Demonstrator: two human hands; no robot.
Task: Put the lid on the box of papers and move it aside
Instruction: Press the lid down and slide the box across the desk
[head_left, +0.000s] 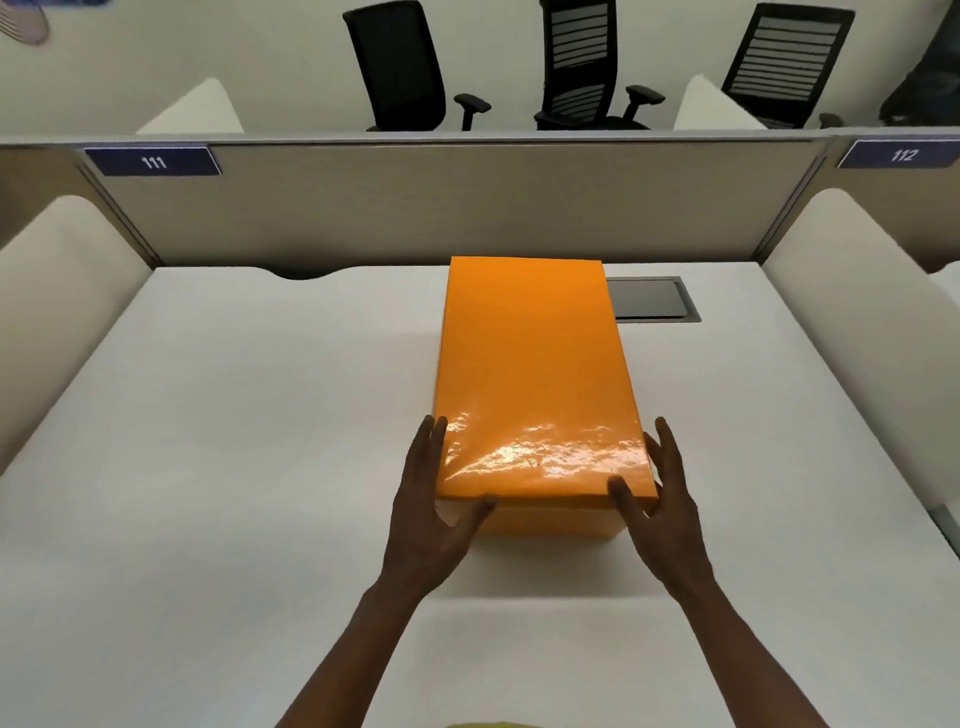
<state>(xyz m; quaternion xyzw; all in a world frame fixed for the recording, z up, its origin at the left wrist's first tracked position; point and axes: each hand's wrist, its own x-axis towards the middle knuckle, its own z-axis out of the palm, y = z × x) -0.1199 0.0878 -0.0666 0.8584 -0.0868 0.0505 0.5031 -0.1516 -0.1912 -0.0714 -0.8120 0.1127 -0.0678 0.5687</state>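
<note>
An orange box (537, 374) with its glossy lid (535, 364) already seated on top lies in the centre of the frame on a white desk (234, 415), its long axis running from the near edge up toward the beige partition (467, 208) at the back, so one short end faces the camera. The far right corner of the box overlaps a dark inset panel (654, 300) in the desk. The left hand (434, 499) presses flat against the box's lower left side, fingers spread and pointing up the frame, thumb hooked onto the near edge of the lid. The right hand (657, 499) mirrors it on the lower right side, fingers extended along the side and thumb resting on the lid's near right corner. Both hands are open, clasping the box between the palms rather than curling around anything. Both bare forearms rise from the bottom of the frame and converge on the box's near end. Blue plates reading 111 (154, 161) and 112 (903, 154) sit on the partition at upper left and upper right, with black office chairs (400, 67) behind it.
</note>
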